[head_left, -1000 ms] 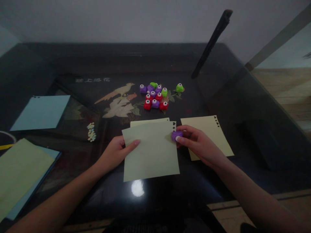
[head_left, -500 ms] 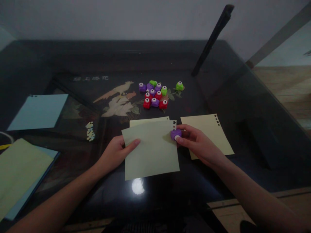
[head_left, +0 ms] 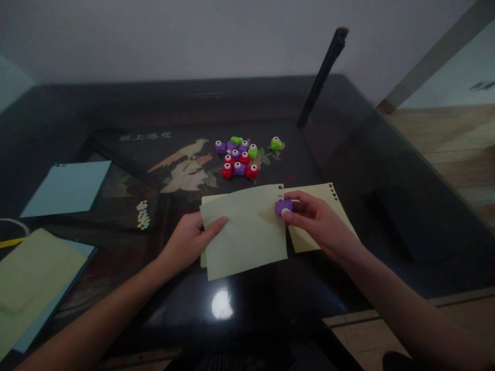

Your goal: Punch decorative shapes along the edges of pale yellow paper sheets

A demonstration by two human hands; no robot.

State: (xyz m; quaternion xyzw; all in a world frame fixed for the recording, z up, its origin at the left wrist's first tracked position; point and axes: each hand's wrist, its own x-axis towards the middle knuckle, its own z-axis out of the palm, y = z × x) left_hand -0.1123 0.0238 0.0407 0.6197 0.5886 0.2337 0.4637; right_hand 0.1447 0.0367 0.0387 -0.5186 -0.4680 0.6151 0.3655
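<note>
Pinched between thumb and fingers, the left edge of a pale green sheet of paper (head_left: 247,232) is held in my left hand (head_left: 193,237), above the table. My right hand (head_left: 315,216) grips a small purple craft punch (head_left: 284,207), its thumb on the white button. The punch sits at the sheet's right edge, just below small cut-out shapes near the top right corner. Another pale sheet lies partly hidden under the held one. Beneath my right hand rests a yellow sheet (head_left: 305,238) with several punched holes along its top right.
Several purple, red and green craft punches (head_left: 238,168) cluster behind the paper, with one green punch (head_left: 276,144) apart. A pile of paper bits (head_left: 143,215), a blue sheet (head_left: 65,188) and a paper stack (head_left: 38,278) lie left. A black post (head_left: 323,77) rises at the back right.
The held sheet has tilted, its right side rising slightly. My right hand and the purple punch have moved a little up along its edge. The camera view has shifted.
</note>
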